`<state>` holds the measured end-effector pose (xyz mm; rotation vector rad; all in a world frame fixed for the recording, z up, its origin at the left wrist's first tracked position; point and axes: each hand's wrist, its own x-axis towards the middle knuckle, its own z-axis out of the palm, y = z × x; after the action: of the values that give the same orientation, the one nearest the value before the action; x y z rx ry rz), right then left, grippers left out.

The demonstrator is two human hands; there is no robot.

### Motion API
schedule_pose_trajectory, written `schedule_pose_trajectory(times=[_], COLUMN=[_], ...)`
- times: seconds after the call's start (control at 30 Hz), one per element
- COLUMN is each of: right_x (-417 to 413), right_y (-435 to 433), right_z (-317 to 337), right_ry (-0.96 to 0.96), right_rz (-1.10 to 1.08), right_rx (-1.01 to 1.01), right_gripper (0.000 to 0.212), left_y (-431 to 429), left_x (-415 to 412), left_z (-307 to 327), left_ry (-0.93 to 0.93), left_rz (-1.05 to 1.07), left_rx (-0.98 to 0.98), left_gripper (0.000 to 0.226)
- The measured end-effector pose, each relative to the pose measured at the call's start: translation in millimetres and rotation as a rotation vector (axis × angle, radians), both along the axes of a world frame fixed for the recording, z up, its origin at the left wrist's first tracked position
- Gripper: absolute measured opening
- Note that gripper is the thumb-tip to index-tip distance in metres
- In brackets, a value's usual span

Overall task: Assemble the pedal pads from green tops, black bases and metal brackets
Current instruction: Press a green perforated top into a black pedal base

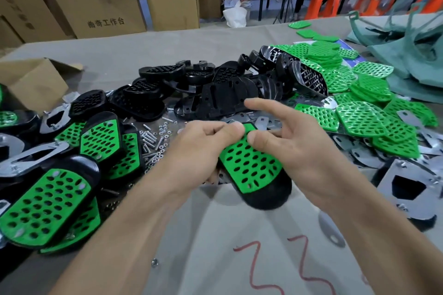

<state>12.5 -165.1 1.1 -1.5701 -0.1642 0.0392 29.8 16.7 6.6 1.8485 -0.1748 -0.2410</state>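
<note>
Pedal pad (249, 170): centre of frame, held clear of the grey table (215, 258). It is a green top (242, 160) seated on a black base (271, 199).
Long axis: from the upper end at frame centre, between my two thumbs, down and slightly right to the rounded black end at lower centre.
Left hand (203, 148): fingers curled, thumb on the upper left corner of the green top. It grips the pad by its left edge.
Right hand (297, 151): thumb pressed flat on the upper end of the green top, forefinger and the other fingers stretched out above the pad. I judge that it presses rather than clasps.
Governing relation: both thumbs meet at the same upper end, so the lower end hangs free toward me. I judge that the left hand carries the pad and that the coming press or fastening belongs at that upper end.
Nearer hand: the left hand is nearer the screws and nuts (153, 136) left of centre. The right hand is nearer the loose metal brackets (263, 122) just behind the thumbs.
Hidden: the pad's underside, so I cannot tell whether a bracket is fitted yet. The left fingertips beneath the pad are also hidden.
Hard to make out: the black lower end is blurred, and I cannot tell whether the corner holes of the green top hold screws.
</note>
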Motion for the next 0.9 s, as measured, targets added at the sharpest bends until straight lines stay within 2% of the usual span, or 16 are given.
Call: schedule_pose_trajectory(times=[0.07, 0.13, 0.23, 0.37, 0.5, 0.6, 0.7, 0.77, 0.9], right_x=[2, 0, -1, 0, 1, 0, -2, -2, -6], right_y=[3, 6, 9, 8, 6, 8, 9, 7, 4], right_z=[-3, -5, -1, 0, 3, 3, 2, 3, 5], right_ry=[0.017, 0.096, 0.165, 0.146, 0.060, 0.022, 0.025, 0.074, 0.247], right_rz=[-0.168, -0.154, -0.100, -0.064, -0.060, -0.023, 0.008, 0.042, 0.125], right_rx=[-0.059, 0.011, 0.151, 0.153, 0.055, -0.023, -0.052, 0.007, 0.329], right_gripper=[0.017, 0.023, 0.030, 0.024, 0.024, 0.028, 0.027, 0.026, 0.024], left_y=[-14, -22, -30, -30, -25, -19, -12, -12, -17], left_x=[-1, -3, -9, -15, -19, -17, -13, -11, -10], left_z=[-9, -15, -15, -16, -15, -17, -19, -21, -21], left_ry=[-0.056, -0.058, -0.081, -0.081, -0.095, -0.127, -0.121, -0.137, -0.226], left_rz=[0.230, 0.392, 0.451, 0.441, 0.386, 0.433, 0.323, 0.378, 0.557], left_rx=[-0.086, -0.257, -0.417, -0.492, -0.433, -0.294, -0.195, -0.166, -0.148], left_gripper=[0.049, 0.048, 0.043, 0.045, 0.047, 0.047, 0.068, 0.065, 0.066])
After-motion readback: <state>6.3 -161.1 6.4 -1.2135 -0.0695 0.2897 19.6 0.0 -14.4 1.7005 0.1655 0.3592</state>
